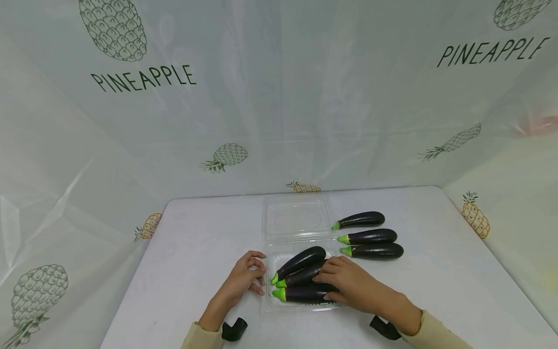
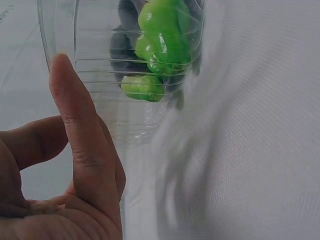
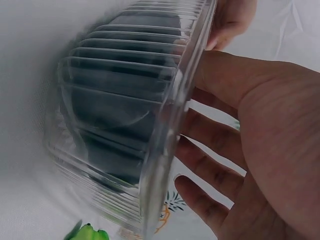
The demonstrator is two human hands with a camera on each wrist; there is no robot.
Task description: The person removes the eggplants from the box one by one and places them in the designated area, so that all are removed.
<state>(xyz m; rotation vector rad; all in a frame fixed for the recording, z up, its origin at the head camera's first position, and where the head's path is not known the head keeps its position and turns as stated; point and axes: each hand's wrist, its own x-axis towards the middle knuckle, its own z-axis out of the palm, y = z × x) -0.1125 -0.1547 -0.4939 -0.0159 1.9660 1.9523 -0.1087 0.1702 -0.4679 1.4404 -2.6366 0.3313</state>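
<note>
Black, the front eggplant [image 1: 303,293] runs nine-to-three o'clock, blunt end beneath my nearer right hand [image 1: 354,287], fingers [image 3: 212,167] spaced, whether gripping I cannot tell.

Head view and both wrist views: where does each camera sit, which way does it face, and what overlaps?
Head: worn on the head, facing forward and down over the table to the pineapple sheet; the left hand, right hand and both sleeves show.
Left wrist: on that wrist, facing the clear box and green stems; the left hand shows at lower left.
Right wrist: on that wrist, facing the box's opposite side; the right hand shows, and seemingly some of the left.
Shared: both wrist views show the box.
</note>
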